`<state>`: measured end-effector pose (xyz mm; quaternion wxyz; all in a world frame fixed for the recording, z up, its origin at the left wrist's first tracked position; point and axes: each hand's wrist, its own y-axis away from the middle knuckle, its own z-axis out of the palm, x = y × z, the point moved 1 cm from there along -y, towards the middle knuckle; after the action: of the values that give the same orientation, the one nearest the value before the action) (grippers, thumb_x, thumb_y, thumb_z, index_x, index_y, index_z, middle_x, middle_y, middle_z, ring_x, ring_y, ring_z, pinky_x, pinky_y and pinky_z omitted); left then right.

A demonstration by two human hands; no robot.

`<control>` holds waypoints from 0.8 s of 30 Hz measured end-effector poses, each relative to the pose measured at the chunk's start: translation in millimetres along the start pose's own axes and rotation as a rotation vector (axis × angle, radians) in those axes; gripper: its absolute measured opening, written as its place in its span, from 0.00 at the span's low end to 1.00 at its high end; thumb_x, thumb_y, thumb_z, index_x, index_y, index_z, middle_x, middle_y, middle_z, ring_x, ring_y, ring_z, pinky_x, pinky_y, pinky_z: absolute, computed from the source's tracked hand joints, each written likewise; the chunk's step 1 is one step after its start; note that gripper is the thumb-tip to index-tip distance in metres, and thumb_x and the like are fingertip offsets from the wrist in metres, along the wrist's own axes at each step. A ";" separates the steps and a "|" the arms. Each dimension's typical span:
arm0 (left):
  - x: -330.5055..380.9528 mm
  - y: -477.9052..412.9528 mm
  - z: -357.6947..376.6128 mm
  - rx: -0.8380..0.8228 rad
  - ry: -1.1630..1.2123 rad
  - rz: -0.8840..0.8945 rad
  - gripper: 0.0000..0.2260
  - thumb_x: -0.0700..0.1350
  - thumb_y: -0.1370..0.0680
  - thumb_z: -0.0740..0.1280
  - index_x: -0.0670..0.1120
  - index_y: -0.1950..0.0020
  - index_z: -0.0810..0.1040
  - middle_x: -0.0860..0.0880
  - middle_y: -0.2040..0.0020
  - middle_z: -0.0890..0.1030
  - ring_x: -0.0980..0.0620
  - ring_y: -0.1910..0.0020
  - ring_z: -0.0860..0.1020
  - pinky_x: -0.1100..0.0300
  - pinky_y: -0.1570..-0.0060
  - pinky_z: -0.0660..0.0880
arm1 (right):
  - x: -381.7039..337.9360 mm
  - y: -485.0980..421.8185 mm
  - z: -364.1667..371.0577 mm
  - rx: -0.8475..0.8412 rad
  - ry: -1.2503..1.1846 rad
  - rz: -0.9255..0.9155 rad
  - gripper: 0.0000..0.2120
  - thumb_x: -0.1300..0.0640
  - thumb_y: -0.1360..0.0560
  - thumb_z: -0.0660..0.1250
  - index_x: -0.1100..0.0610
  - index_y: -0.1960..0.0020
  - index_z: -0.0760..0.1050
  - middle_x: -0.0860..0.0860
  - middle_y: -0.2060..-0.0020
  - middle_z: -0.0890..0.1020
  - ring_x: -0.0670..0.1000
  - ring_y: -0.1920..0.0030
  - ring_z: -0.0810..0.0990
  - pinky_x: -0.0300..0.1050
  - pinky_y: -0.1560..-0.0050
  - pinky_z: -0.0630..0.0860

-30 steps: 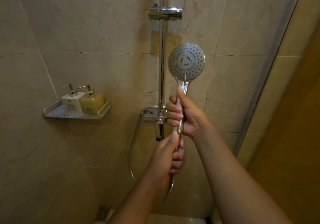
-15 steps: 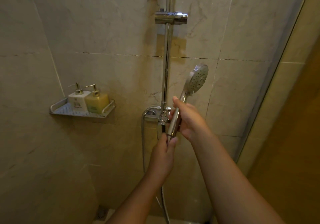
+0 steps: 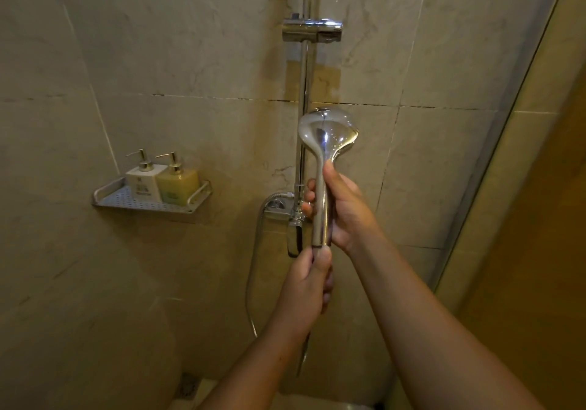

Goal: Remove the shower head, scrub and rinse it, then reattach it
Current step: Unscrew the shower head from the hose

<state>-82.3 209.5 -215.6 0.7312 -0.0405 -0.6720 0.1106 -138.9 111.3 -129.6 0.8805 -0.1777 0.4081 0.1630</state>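
Far left on the wall: perforated metal shelf with two pump bottles, a white bottle and a yellow bottle, touching side by side. Not part of the task.

Centre: chrome riser rail runs vertically, empty slider bracket up high, mixer valve lower down. Hose loops from the valve down and back up toward the hands.

Left hand is closed around the joint at the bottom of the handle, thumb up against the handle's end; what sits inside the fist is hidden, probably the hose nut. Just above it, the shower head is out of the bracket, held upright in front of the rail, chrome back toward the camera, spray face turned to the wall. Right hand is wrapped around the handle mid-length, thumb lying up along it near the neck.

Judgement: this looks like unscrewing head from hose, one hand bracing, the other twisting; removal not done. Head looks rigid and fairly light, likely chrome-plated. The polished surface will be slippery, worse if wet. Best hold is the straight handle with a full wrap, not the round face. The hose is flexible and will drop and swing once freed, so keep hold of its end.

Right: glass door edge, then tan wall.
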 end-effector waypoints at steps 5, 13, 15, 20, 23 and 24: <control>-6.5 -0.2 -8.9 0.019 -0.027 -0.004 0.11 0.66 0.26 0.61 0.61 0.63 0.74 0.57 0.72 0.71 0.62 0.76 0.67 0.68 0.78 0.63 | 4.4 1.3 -0.6 0.058 0.146 -0.046 0.14 0.50 0.19 0.65 0.62 0.51 0.76 0.54 0.66 0.80 0.50 0.66 0.79 0.46 0.64 0.81; -15.2 -3.1 -16.9 0.027 -0.052 -0.016 0.09 0.66 0.26 0.61 0.64 0.61 0.74 0.58 0.72 0.70 0.63 0.75 0.68 0.68 0.77 0.64 | 2.4 -0.2 12.7 0.110 0.261 0.115 0.21 0.47 0.16 0.57 0.64 0.41 0.77 0.52 0.67 0.77 0.48 0.70 0.76 0.45 0.68 0.75; -17.0 -3.3 -18.4 0.034 -0.054 -0.013 0.10 0.66 0.26 0.61 0.63 0.62 0.74 0.59 0.71 0.71 0.63 0.74 0.68 0.68 0.77 0.64 | 7.2 1.0 13.2 0.152 0.264 0.060 0.21 0.47 0.18 0.62 0.64 0.40 0.77 0.52 0.66 0.77 0.48 0.70 0.75 0.44 0.68 0.74; -16.5 -5.0 -24.1 0.049 -0.106 -0.001 0.12 0.60 0.20 0.61 0.59 0.63 0.71 0.57 0.71 0.71 0.61 0.73 0.68 0.66 0.75 0.65 | 15.9 4.2 7.2 0.191 0.192 -0.056 0.14 0.55 0.23 0.72 0.59 0.46 0.69 0.53 0.65 0.76 0.48 0.70 0.76 0.41 0.72 0.76; -16.5 -7.2 -26.7 0.043 -0.087 0.009 0.12 0.56 0.19 0.60 0.56 0.61 0.71 0.57 0.71 0.69 0.60 0.73 0.67 0.67 0.76 0.65 | 16.7 0.8 7.2 0.161 0.144 -0.071 0.09 0.56 0.22 0.69 0.60 0.53 0.71 0.54 0.67 0.77 0.49 0.69 0.78 0.46 0.65 0.83; -16.4 -8.2 -27.5 0.041 -0.087 0.008 0.11 0.57 0.20 0.60 0.56 0.61 0.71 0.57 0.71 0.69 0.61 0.73 0.67 0.68 0.76 0.65 | 17.3 -0.6 7.3 0.146 0.119 -0.076 0.08 0.57 0.21 0.68 0.60 0.53 0.72 0.53 0.67 0.78 0.48 0.68 0.79 0.50 0.59 0.84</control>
<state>-55.3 200.5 -232.5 0.7015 -0.0233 -0.7006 0.1286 -123.2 116.4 -138.5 0.8708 -0.1378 0.4636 0.0885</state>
